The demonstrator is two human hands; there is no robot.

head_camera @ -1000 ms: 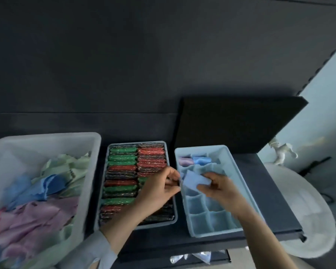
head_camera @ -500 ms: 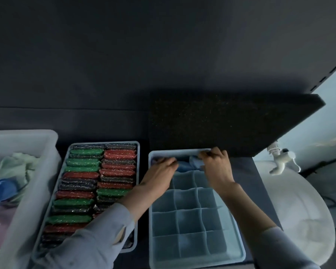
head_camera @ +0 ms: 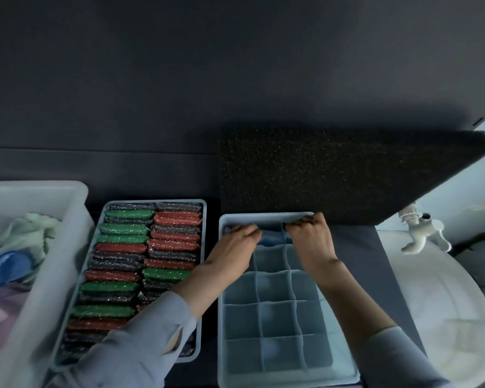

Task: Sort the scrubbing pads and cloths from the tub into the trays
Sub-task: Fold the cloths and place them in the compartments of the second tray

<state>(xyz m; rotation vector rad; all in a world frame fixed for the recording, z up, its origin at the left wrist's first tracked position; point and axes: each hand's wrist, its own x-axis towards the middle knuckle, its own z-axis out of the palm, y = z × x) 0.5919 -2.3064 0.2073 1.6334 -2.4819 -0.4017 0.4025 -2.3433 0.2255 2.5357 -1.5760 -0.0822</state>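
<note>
1. Head view looks down on a dark bench (head_camera: 356,247) carrying, from left to right, a white tub (head_camera: 53,275), a pad tray (head_camera: 203,247) and a divided tray (head_camera: 221,317).
2. Both hands reach into the far row of the divided tray's compartments, where a blue cloth (head_camera: 273,238) lies between them.
3. The left hand (head_camera: 233,247) has its fingers curled down onto the cloth's left side; its grip looks like a pinch on the fabric.
4. The right hand (head_camera: 312,242) has curled fingers at the cloth's right end, against the tray's far rim, its grip also pinching the cloth.
5. The pad tray is packed with green, red and dark scrubbing pads (head_camera: 140,261) standing on edge in two columns.
6. The tub at the far left holds loose cloths (head_camera: 14,253) in pale green, blue and pink.
7. A black foam slab (head_camera: 333,175) juts over the bench behind the divided tray, and a white tap (head_camera: 415,233) hangs above a white basin (head_camera: 445,317) at right.
</note>
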